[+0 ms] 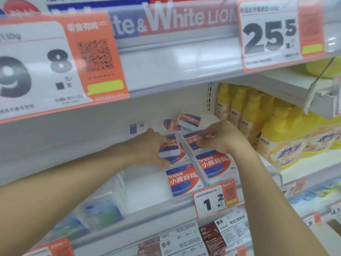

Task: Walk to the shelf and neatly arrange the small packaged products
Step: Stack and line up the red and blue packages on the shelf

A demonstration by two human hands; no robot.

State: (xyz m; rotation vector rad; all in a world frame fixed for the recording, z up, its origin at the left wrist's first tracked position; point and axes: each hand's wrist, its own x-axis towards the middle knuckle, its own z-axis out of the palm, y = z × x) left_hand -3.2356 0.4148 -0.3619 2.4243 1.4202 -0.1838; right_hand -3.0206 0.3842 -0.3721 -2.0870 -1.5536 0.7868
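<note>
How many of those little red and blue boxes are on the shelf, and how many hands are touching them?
Small flat red-and-blue floss boxes with white edges: 6, namely two at the front, one in each hand, two at the back.
Hands on boxes: 2, left hand, right hand.
Total: 8

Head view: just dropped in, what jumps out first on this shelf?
Both hands work mid-shelf: the left hand grips one red-and-blue floss pack, the right hand pinches another. More of the packs lie flat in front, near the price tag. Yellow bottles crowd the right; big price labels hang overhead.
</note>
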